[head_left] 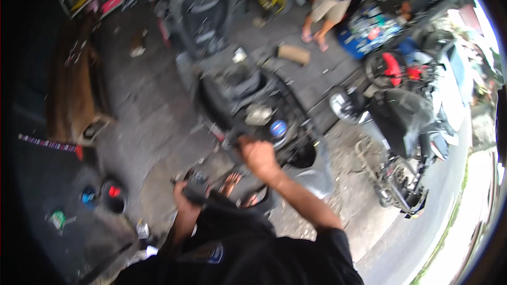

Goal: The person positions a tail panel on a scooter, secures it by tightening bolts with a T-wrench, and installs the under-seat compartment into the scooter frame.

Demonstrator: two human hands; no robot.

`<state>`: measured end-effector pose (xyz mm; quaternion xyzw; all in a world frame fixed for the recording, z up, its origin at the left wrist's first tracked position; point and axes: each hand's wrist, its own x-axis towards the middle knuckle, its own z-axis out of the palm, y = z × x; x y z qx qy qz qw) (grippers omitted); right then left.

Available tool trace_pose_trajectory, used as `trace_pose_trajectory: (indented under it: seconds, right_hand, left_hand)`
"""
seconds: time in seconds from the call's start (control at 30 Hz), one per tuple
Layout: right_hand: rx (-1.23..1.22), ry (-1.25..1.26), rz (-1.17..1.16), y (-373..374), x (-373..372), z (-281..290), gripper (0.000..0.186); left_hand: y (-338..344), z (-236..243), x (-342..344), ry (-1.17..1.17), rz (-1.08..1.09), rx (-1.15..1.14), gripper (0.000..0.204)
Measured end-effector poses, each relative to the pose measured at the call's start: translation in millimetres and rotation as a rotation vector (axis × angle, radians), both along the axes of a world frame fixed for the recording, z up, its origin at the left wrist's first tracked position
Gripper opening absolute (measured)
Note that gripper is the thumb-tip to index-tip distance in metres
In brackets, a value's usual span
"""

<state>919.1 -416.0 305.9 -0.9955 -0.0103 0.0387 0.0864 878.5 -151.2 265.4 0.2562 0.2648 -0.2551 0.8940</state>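
A partly stripped dark scooter [232, 87] stands right in front of me, its body open at the middle. My right hand [259, 157] is closed in a fist at the near edge of that opening, against a dark part; what it grips is hidden and blurred. Just beyond it, inside the opening, are a round blue-topped container [278, 129] and a pale lumpy item [259, 115]. Lower left, my left hand [186, 198] is closed round a dark piece [196, 192] whose kind I cannot make out. My bare feet [231, 182] show below.
At left stands a brown wooden bench [74, 89]. Another dark scooter body [203, 10] is at the far side. A person [332, 0] stands beside a blue tray [354, 46] of parts. More motorcycles [401, 126] line the right, along the road. A brown cylinder [293, 54] lies on the floor.
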Motion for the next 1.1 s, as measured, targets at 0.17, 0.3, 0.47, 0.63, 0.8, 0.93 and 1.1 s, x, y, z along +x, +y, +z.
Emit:
trace_pose_trajectory:
  seconds: [0.17,0.3,0.47,0.63,0.8,0.93,1.1]
  right_hand:
    - [-0.014,0.014,0.076,-12.3,-1.3,19.0,0.031]
    - [0.010,-0.015,0.043,-22.0,-13.5,32.6,0.028]
    - [0.067,0.026,-0.064,-39.4,-31.5,54.2,0.027]
    - [0.307,-0.227,-0.192,-46.9,-56.9,58.9,0.029]
    - [1.337,-0.559,-0.714,-50.6,-90.5,63.4,0.017]
    - [0.861,-0.396,-0.603,-31.9,-69.1,54.4,0.015]
    - [0.084,-0.137,-0.369,-33.2,-53.0,33.5,0.033]
  left_hand:
    - [-24.2,4.3,11.4,0.034,-0.072,0.017,0.049]
    - [-29.9,15.1,16.0,0.002,-0.112,0.027,0.046]
    - [-42.1,15.8,20.8,-0.021,-0.171,-0.033,0.047]
    - [-36.2,8.0,18.5,-0.037,-0.209,-0.041,0.049]
    - [-44.9,10.0,13.4,-0.068,-0.276,-0.053,0.051]
    - [-43.5,25.3,4.6,-0.009,-0.275,-0.045,0.051]
    - [-45.8,31.1,-0.4,-0.040,-0.319,0.015,0.051]
